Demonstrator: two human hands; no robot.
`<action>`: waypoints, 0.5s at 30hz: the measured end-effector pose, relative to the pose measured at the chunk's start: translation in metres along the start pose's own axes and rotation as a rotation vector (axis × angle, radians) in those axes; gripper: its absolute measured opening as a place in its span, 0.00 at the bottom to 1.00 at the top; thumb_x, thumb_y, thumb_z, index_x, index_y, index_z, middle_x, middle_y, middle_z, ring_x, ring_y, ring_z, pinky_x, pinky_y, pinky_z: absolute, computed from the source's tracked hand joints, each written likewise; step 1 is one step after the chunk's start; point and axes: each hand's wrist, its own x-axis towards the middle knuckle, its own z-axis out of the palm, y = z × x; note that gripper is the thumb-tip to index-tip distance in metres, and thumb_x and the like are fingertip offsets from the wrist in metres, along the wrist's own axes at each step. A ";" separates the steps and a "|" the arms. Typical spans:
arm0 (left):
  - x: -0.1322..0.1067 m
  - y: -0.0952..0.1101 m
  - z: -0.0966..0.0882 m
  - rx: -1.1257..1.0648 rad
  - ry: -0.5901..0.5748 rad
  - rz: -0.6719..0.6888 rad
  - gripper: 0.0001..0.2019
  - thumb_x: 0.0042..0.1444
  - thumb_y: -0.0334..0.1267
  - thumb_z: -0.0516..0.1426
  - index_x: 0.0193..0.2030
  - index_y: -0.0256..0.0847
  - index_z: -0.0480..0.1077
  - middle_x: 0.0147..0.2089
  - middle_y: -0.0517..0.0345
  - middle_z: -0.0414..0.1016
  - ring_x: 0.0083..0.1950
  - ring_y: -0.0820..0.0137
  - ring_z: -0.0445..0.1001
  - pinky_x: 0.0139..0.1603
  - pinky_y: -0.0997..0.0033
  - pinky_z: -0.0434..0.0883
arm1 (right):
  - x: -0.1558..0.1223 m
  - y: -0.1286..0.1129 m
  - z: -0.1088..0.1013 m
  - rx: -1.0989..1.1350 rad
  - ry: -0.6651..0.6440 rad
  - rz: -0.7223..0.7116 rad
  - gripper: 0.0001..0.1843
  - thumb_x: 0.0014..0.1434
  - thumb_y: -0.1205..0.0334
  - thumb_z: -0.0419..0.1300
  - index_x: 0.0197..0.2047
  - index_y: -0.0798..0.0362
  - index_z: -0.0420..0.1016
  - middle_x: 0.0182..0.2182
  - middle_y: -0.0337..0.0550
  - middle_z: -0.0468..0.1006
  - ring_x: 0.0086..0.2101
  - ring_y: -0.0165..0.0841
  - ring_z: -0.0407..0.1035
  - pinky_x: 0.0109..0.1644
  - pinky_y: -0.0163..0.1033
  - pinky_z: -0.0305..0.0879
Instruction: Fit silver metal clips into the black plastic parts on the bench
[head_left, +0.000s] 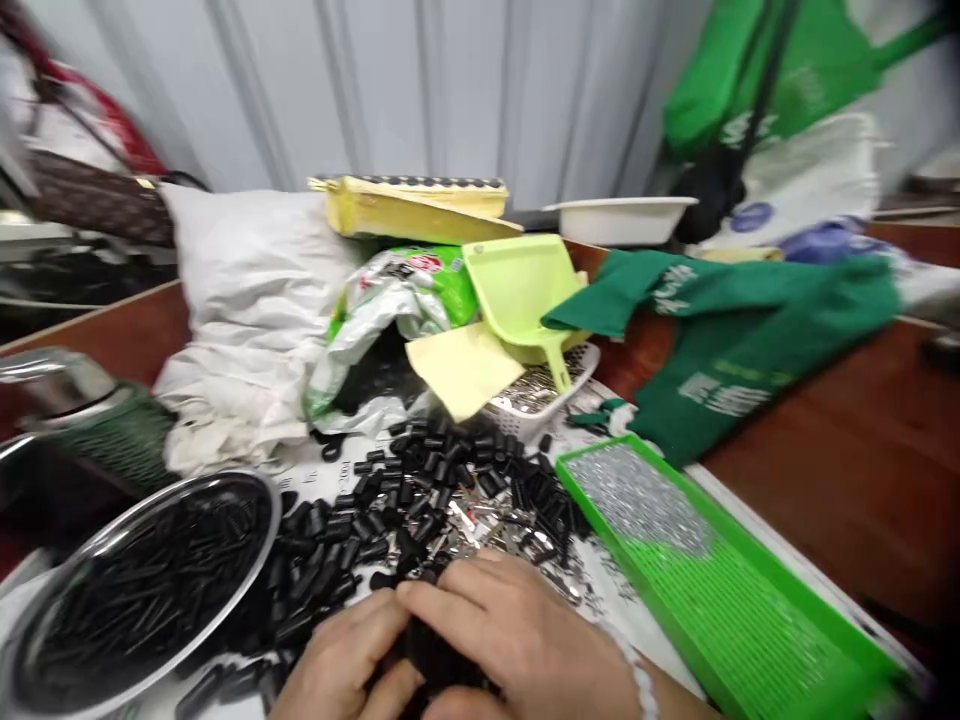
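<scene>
My left hand (341, 660) and my right hand (517, 635) are together at the bottom edge, fingers curled around a small bunch of black plastic caps (435, 660) held between them. They rest at the near edge of a spread pile of black caps (420, 490) mixed with small shiny metal parts (510, 530) on a white sheet. A round metal bowl (60, 590) full of black tubes sits to the left of my left hand. A green tray (757, 640) with fine silvery pieces lies to the right of my right hand.
Behind the pile: a white sack (247, 300), a crumpled green-and-white bag (397, 300), a light green scoop (525, 290), a yellow box (405, 205), a white basket (585, 375), a white basin (619, 215). Green cloth (750, 320) lies on the brown table (847, 460).
</scene>
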 end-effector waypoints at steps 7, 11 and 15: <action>-0.001 0.016 -0.005 -0.023 -0.005 -0.174 0.05 0.55 0.28 0.53 0.36 0.39 0.68 0.35 0.59 0.72 0.37 0.72 0.70 0.39 0.75 0.67 | -0.003 0.002 0.001 0.035 -0.031 -0.044 0.25 0.63 0.51 0.46 0.57 0.59 0.60 0.38 0.51 0.74 0.37 0.37 0.69 0.42 0.44 0.67; -0.002 0.019 -0.009 -0.026 -0.036 -0.136 0.03 0.57 0.30 0.52 0.36 0.38 0.67 0.33 0.60 0.70 0.35 0.73 0.68 0.37 0.74 0.65 | -0.006 0.003 0.002 -0.009 -0.060 -0.038 0.24 0.61 0.55 0.52 0.58 0.56 0.58 0.41 0.52 0.74 0.41 0.38 0.69 0.45 0.45 0.67; -0.003 0.013 -0.006 0.032 0.021 -0.081 0.04 0.58 0.31 0.51 0.36 0.37 0.67 0.32 0.59 0.70 0.33 0.71 0.68 0.36 0.72 0.65 | -0.007 0.002 0.005 -0.028 -0.060 -0.009 0.24 0.61 0.56 0.53 0.58 0.55 0.59 0.41 0.50 0.74 0.41 0.37 0.70 0.42 0.42 0.69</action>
